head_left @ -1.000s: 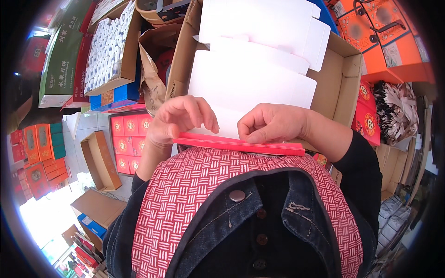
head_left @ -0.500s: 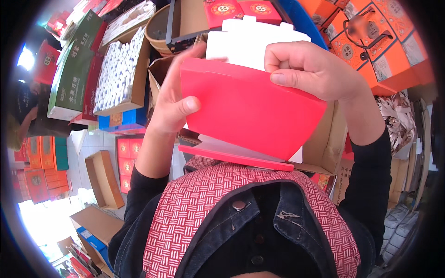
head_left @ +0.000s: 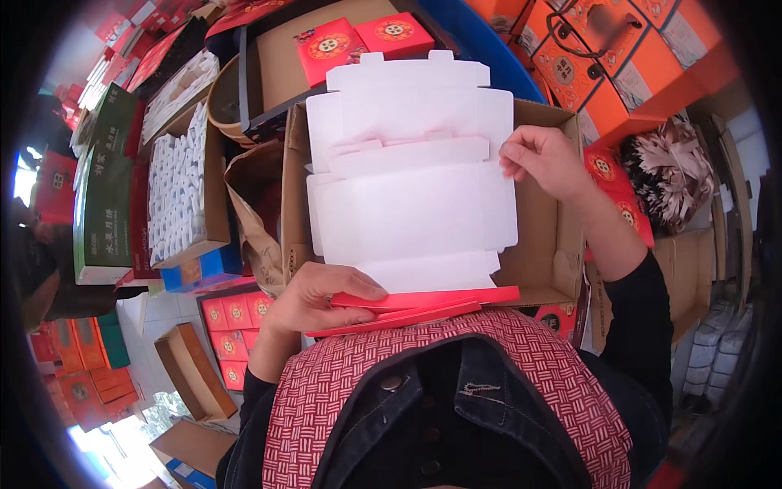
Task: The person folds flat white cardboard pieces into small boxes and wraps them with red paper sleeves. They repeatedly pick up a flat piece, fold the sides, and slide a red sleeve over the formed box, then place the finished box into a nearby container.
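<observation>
A flat carton blank (head_left: 407, 208), white inside with folded flaps and tabs, lies spread over an open cardboard box in front of me. Against my apron, red folded cartons (head_left: 423, 308) lie stacked edge-on at its near end. My left hand (head_left: 326, 297) is closed on the red cartons' left end, thumb below and fingers above. My right hand (head_left: 542, 163) hovers at the blank's right edge with fingertips pinched together; whether they grip anything is hidden.
The cardboard box (head_left: 542, 244) sits beneath the blank. Beyond it are small red boxes (head_left: 330, 50) in a tray. White packets (head_left: 179, 191) fill a carton on the left, beside a green box (head_left: 110, 187). Orange gift boxes (head_left: 578, 73) stand at the far right.
The raised red carton has been lowered and opened out, its white inside now facing up. My left hand has moved down to the near edge; my right hand has come off the top edge.
</observation>
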Demonstrator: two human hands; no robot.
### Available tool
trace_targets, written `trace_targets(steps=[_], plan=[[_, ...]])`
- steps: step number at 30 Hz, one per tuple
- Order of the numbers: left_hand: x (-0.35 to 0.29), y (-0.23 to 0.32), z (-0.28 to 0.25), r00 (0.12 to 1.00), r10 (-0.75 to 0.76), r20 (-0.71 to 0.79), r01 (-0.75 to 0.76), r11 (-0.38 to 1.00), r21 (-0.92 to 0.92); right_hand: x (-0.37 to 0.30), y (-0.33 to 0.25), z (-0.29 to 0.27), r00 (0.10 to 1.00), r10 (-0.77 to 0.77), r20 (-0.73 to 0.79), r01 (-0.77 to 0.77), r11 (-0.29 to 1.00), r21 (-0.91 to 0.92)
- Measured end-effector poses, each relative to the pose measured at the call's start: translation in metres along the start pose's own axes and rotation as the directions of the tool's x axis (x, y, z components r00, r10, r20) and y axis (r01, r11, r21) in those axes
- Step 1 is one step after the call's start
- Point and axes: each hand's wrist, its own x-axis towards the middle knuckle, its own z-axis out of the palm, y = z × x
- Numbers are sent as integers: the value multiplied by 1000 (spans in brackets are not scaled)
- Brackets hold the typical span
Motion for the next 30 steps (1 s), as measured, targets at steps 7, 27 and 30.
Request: trace_targets(steps=[7, 27, 30], plan=[[6, -8, -8, 990, -139, 13, 139, 990, 15, 27, 5, 40, 678, -735, 2, 560, 514, -649], [20, -26, 8, 817, -301, -492, 93, 911, -402, 56, 6, 45, 745, -656, 123, 512, 444, -735], [29, -23, 7, 788, -402, -466, 161, 866, -474, 52, -5, 45, 768, -629, 123, 519, 496, -696]])
